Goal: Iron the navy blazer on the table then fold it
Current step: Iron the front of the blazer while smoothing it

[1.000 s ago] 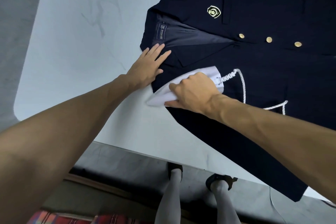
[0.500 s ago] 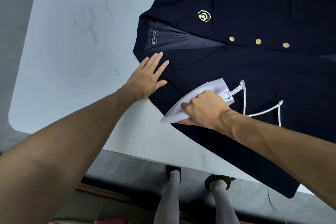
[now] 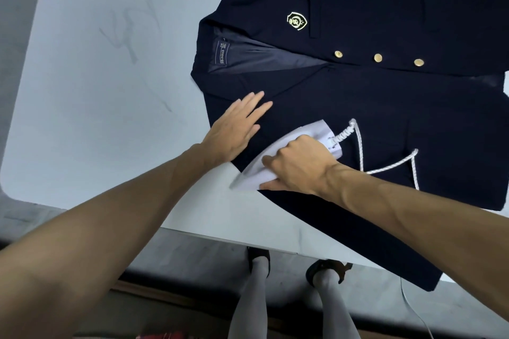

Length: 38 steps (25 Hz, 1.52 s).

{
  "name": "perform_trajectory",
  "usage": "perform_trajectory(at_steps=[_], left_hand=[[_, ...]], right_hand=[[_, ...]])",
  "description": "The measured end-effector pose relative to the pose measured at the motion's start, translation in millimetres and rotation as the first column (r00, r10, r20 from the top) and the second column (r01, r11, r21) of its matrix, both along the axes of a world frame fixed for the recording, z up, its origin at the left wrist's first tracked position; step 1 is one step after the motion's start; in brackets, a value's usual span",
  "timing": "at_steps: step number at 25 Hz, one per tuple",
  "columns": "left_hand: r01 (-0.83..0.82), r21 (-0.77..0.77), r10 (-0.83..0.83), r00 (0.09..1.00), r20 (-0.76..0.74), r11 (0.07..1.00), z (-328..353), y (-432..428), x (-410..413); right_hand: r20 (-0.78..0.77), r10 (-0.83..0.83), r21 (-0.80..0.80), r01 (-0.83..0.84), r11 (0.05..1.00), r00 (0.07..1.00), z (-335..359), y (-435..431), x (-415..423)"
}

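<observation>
The navy blazer [image 3: 385, 107] lies flat, front up, on the white table [image 3: 96, 91], with a gold crest and three gold buttons showing. My left hand [image 3: 237, 126] presses flat on the near shoulder, just below the lapel, fingers straight. My right hand [image 3: 297, 168] grips the handle of a white iron [image 3: 311, 132], which sits on the blazer's near shoulder with its tip over the blazer's edge. The iron's white cord [image 3: 360, 151] trails across the dark cloth to the right.
The table's near edge [image 3: 220, 237] runs diagonally below the blazer, with grey floor beneath. My legs and dark shoes [image 3: 259, 259] stand just past that edge. A sleeve end [image 3: 424, 278] hangs past the table's near edge at the right.
The iron has slid down the shoulder toward the blazer's near edge. My left hand has shifted from the collar down along the shoulder.
</observation>
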<state>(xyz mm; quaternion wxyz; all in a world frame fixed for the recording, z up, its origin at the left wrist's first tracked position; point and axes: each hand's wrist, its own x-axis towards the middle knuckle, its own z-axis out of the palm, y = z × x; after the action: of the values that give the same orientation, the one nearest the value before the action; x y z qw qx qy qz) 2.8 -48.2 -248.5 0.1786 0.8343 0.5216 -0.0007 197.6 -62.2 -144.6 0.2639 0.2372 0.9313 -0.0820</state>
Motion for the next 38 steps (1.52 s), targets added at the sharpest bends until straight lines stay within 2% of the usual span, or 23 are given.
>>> perform_trajectory(at_steps=[3,7,19,21,23,25,28,31,37,38], left_hand=[[0.077,0.02,-0.074,0.991,-0.115,0.997,-10,1,3],[0.087,0.081,-0.067,0.972,-0.223,0.993,-15,0,3],[0.055,-0.001,-0.054,0.958,-0.281,0.998,-3,-2,10],[0.002,-0.03,-0.009,0.971,-0.238,1.0,2,-6,18],[-0.04,-0.022,0.037,0.989,-0.146,0.999,7,-11,31],[-0.001,-0.001,0.001,0.994,-0.113,1.0,5,-18,45],[0.075,0.016,-0.07,0.973,-0.22,0.997,-5,-29,60],[0.1,0.083,-0.068,0.943,-0.326,0.992,-16,-33,60],[0.08,0.084,-0.046,0.934,-0.355,0.993,-14,-34,66],[0.074,0.065,-0.047,0.939,-0.34,0.995,-10,-34,67]], right_hand=[[0.028,0.011,-0.014,-0.011,1.0,1.0,-4,-4,-9],[0.048,-0.008,-0.034,0.009,0.999,0.999,2,-17,21],[0.024,0.009,-0.085,-0.007,0.996,1.0,-13,-69,96],[-0.01,0.019,-0.101,-0.02,0.995,1.0,-11,-69,100],[-0.007,0.036,-0.035,-0.036,0.999,0.999,-5,-62,94],[-0.061,0.045,0.011,-0.045,0.999,0.997,-7,-53,79],[-0.02,0.043,0.02,-0.043,0.999,0.999,-9,-41,51],[0.023,0.018,0.033,-0.018,0.999,1.0,-11,-46,55],[0.082,-0.051,-0.05,0.055,0.997,0.995,-3,-67,113],[0.053,-0.069,-0.083,0.073,0.994,0.996,1,-67,119]])
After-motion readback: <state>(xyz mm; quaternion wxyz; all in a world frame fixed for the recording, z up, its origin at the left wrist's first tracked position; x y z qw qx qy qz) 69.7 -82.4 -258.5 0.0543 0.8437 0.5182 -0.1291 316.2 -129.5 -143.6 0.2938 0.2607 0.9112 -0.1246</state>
